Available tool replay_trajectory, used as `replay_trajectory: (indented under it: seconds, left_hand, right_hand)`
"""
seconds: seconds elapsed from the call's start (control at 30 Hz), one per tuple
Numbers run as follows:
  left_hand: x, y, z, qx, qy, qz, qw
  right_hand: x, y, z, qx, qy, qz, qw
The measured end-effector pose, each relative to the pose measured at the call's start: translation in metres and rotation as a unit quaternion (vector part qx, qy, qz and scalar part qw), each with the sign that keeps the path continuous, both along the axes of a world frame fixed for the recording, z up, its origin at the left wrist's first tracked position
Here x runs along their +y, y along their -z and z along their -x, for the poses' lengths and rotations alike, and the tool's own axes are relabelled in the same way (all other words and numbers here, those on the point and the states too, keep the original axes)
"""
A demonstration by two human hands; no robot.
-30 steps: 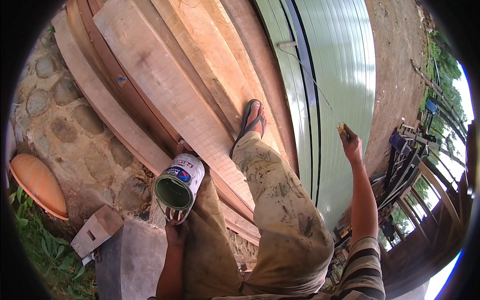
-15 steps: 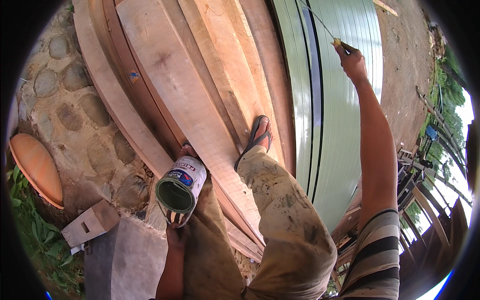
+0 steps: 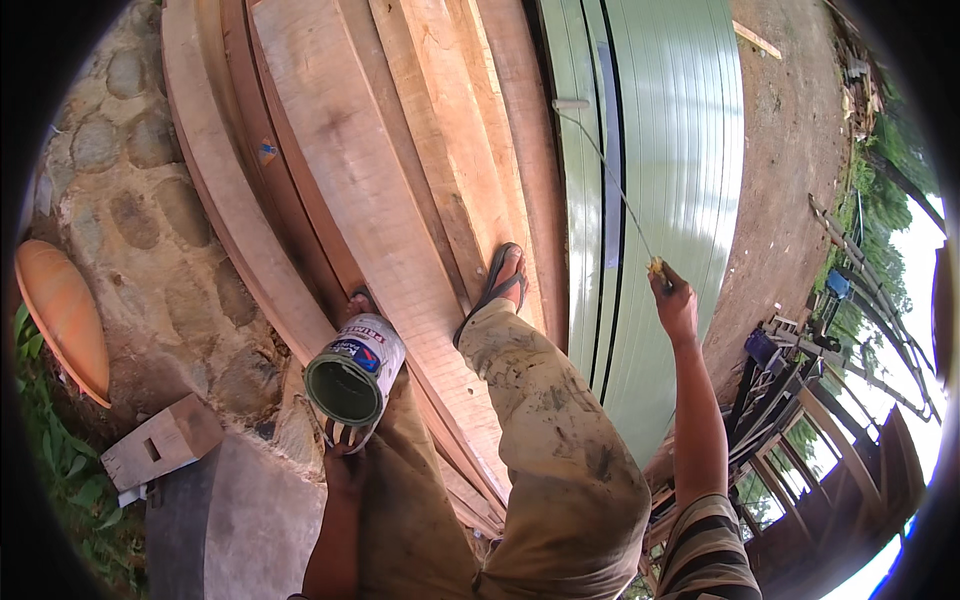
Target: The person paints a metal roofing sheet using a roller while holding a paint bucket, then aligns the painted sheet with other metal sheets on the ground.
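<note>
My left hand (image 3: 346,460) grips a white paint can (image 3: 388,343) low by my left leg, its fingers partly hidden beneath it. The can is tilted toward me, and green paint coats its inside. On the right, my right hand (image 3: 675,297) is closed round the yellow handle of a mini paint roller (image 3: 625,200). Its long thin wire reaches away to a small roller head (image 3: 571,104), which lies over the left edge of the green-painted boards (image 3: 670,150). Those boards look glossy, with dark gaps between some of them.
Bare wooden planks (image 3: 350,150) lie side by side under my sandalled feet. To the left are a stone-set wall (image 3: 130,220), an orange rounded object (image 3: 65,320) and a wooden block (image 3: 163,440). Dirt ground (image 3: 785,130) and stacked timber (image 3: 770,400) lie right.
My right hand has come down toward me with the roller, bringing the roller head into view. My left hand still holds the can; the whole view has shifted slightly.
</note>
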State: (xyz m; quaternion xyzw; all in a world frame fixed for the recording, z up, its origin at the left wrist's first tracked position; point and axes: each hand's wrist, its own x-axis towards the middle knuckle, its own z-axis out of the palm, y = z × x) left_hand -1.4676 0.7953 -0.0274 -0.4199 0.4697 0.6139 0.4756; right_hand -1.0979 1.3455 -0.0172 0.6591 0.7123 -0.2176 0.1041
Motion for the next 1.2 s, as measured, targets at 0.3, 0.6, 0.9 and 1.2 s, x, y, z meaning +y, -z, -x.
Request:
replay_trajectory:
  seconds: [0.3, 0.6, 0.9, 1.2]
  left_hand:
    - [-0.029, 0.01, 0.02, -0.009, 0.041, -0.009, 0.999]
    - [-0.027, 0.003, 0.046, 0.027, 0.083, 0.051, 0.995]
    - [-0.004, -0.003, 0.057, 0.036, 0.128, 0.026, 0.991]
    - [0.019, 0.001, 0.049, 0.029, 0.139, 0.028, 0.989]
  right_hand:
    - [-0.215, -0.074, -0.187, -0.151, 0.084, 0.121, 0.978]
    - [-0.227, -0.106, -0.23, -0.215, 0.113, 0.123, 0.962]
    - [-0.217, -0.09, -0.277, -0.198, 0.085, 0.075, 0.974]
    - [-0.071, -0.033, -0.206, -0.089, 0.061, 0.031, 0.994]
